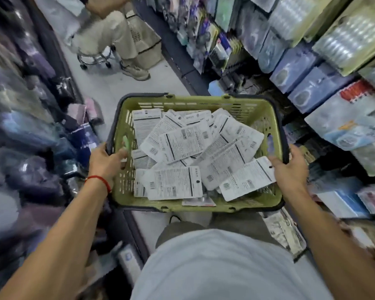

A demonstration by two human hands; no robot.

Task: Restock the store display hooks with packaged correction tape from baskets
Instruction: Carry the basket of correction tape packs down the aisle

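Basket (256, 118) level — left hand (105, 163) and right hand (290, 169) each grip a side rim; keep packs (182, 144) from sliding.

- One view only, from the person's head, looking forward and steeply down the shop aisle.
- It sits close above both forearms; the left hand (105, 162) and right hand (289, 167) lie mid-frame.
- Just beyond the fingertips is the basket (183, 102); the wide lens bends the shelves (325, 68) at the edges.

Bright even light, motion-blurred edges, wide-angle bowing, sharper centre
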